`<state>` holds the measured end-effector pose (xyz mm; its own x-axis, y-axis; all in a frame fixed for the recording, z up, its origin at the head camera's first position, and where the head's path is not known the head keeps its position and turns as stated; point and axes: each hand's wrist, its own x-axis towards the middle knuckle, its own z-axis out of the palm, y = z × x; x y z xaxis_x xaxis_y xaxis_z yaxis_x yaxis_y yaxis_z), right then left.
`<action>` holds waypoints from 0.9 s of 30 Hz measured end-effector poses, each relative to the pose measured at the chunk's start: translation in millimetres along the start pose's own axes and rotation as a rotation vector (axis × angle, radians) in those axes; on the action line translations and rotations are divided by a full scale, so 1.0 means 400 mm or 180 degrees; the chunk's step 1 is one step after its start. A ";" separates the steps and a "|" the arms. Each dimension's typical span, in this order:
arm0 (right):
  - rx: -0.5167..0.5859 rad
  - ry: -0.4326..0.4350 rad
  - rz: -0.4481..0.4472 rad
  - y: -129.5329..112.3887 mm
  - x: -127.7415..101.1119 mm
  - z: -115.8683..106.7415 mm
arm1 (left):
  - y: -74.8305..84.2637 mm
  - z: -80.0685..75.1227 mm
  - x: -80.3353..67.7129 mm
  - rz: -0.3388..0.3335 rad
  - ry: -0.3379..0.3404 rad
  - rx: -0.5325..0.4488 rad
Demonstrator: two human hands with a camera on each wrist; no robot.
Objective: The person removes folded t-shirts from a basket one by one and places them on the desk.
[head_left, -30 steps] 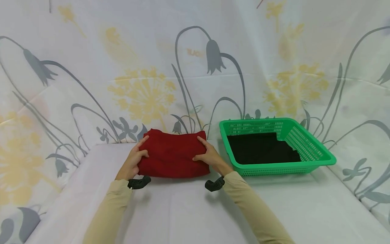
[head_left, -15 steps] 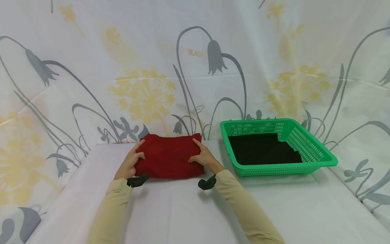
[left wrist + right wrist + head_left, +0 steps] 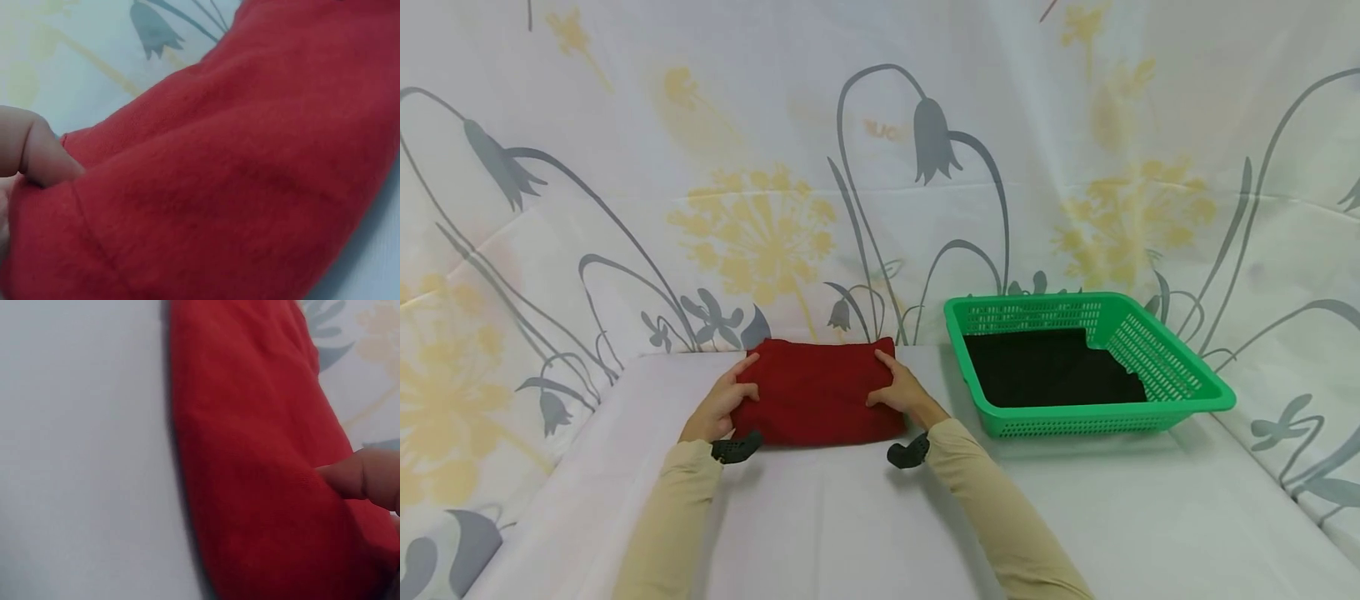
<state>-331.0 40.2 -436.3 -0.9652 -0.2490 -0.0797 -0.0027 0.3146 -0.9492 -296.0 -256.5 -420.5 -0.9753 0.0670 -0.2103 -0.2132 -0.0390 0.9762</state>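
A folded red cloth (image 3: pixel 820 393) lies low over the white table, left of the green basket. My left hand (image 3: pixel 721 407) grips its left end, and my right hand (image 3: pixel 907 392) grips the right end. In the left wrist view, the left thumb (image 3: pixel 47 150) presses a crease into the red fabric (image 3: pixel 219 187) near a stitched seam. The right thumb (image 3: pixel 359 478) sinks into the red cloth (image 3: pixel 250 462) in the right wrist view. Most of the other fingers are hidden at the ends or under the fabric.
To the right stands a green plastic basket (image 3: pixel 1105 411) with a folded black cloth (image 3: pixel 1045 367) inside. White sheeting covers the table (image 3: pixel 850 525). A flower-printed curtain (image 3: pixel 880 192) hangs behind the table and along both sides.
Both hands have brought the red cloth down and slightly left, and its far edge now sits lower in view. The basket has stayed in place.
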 end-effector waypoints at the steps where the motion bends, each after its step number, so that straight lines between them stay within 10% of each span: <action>1: -0.0007 0.0009 0.0005 0.003 0.000 0.000 | 0.001 0.000 -0.002 -0.0019 -0.0023 0.0025; 14: -0.0095 0.0238 0.0014 0.018 -0.023 -0.011 | -0.007 0.011 -0.028 0.0048 -0.0018 0.0803; 27: -0.1196 0.0636 -0.0539 -0.013 -0.069 -0.003 | -0.012 0.031 -0.053 0.0475 0.0885 0.2283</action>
<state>-304.5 46.5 -428.8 -0.9744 -0.1556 0.1623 -0.2239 0.6044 -0.7646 -273.5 -245.2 -420.2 -0.9895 -0.1440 0.0127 -0.0821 0.6320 0.7706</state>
